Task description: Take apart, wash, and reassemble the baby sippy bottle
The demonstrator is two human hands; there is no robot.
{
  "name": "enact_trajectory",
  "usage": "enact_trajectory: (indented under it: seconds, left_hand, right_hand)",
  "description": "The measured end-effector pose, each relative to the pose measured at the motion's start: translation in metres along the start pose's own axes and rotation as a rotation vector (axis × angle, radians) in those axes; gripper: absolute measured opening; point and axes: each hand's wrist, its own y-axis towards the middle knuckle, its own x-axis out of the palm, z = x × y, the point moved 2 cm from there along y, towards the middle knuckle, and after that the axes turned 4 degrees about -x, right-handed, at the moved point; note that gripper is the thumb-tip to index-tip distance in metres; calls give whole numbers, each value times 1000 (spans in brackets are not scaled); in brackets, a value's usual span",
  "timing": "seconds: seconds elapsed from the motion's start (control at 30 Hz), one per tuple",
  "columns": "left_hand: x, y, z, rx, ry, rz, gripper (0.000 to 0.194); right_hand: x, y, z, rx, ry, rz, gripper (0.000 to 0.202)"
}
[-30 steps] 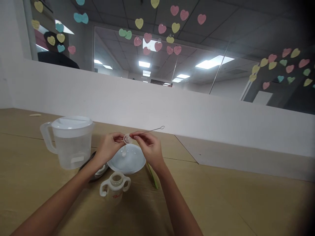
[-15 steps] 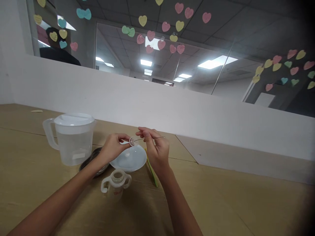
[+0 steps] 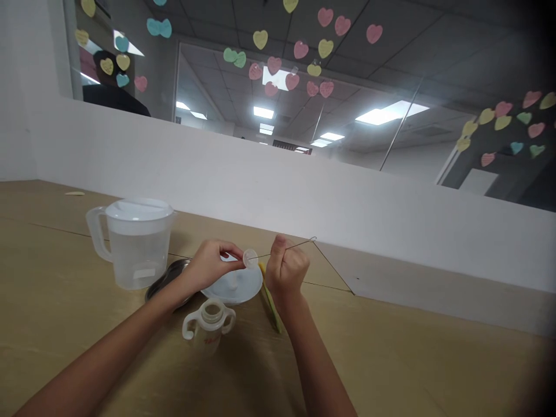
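Observation:
Pinched in the fingers of my left hand [image 3: 217, 264] is a small clear round piece [image 3: 251, 259] that looks like a bottle nipple. My right hand [image 3: 287, 266] is closed in a fist, thumb up, around a thin wire [image 3: 299, 245] with a looped far end. The wire's near end meets the clear piece; its tip cannot be made out. Beneath my hands sits a pale shallow bowl [image 3: 234, 292] with a small whitish thing in it. Nearer me stands an uncapped baby bottle [image 3: 209, 327] with two white handles.
A lidded clear pitcher [image 3: 139, 255] holding liquid stands at the left. A dark metal tray [image 3: 167, 282] lies partly under my left forearm. To the right of the bowl is a slim yellow-green stick [image 3: 271, 307]. A white wall [image 3: 243, 179] with windows rises behind the table.
My right hand has turned from an open-fingered pinch into a fist, and the wire now reaches out farther to the right. The clear piece has shifted slightly right and tilted.

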Motion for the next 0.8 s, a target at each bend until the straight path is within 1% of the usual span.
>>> enact_trajectory:
  seconds: [0.13,0.23,0.33,0.43,0.5,0.53,0.63,0.7,0.8]
  left_hand:
    - [0,0,1,-15,-16,-15,17]
    - [2,0,-2,-55,-99,-48,18]
    - [4,2,-8,-101,-169,-59,20]
    - [4,5,-13,-103,-116,-52,20]
    - [2,7,-15,-88,-47,-46,21]
    - [2,8,-16,-78,-14,-51,22]
    - [1,10,-19,-67,56,-108,24]
    - [2,10,-21,-68,89,-141,25]
    - [4,9,-22,-52,115,-172,23]
  right_hand:
    - [7,-4,-1,143,42,13,51]
    - [19,-15,0,196,95,-14,51]
    - [32,-27,5,280,137,-80,51]
    - [39,-31,11,373,176,-183,52]
    - [37,-26,15,433,204,-230,52]
    - [33,-22,16,464,227,-231,52]
    - [17,-7,20,529,286,-169,49]
    - [6,2,22,529,261,-137,48]
    - [-4,11,23,490,148,-155,46]
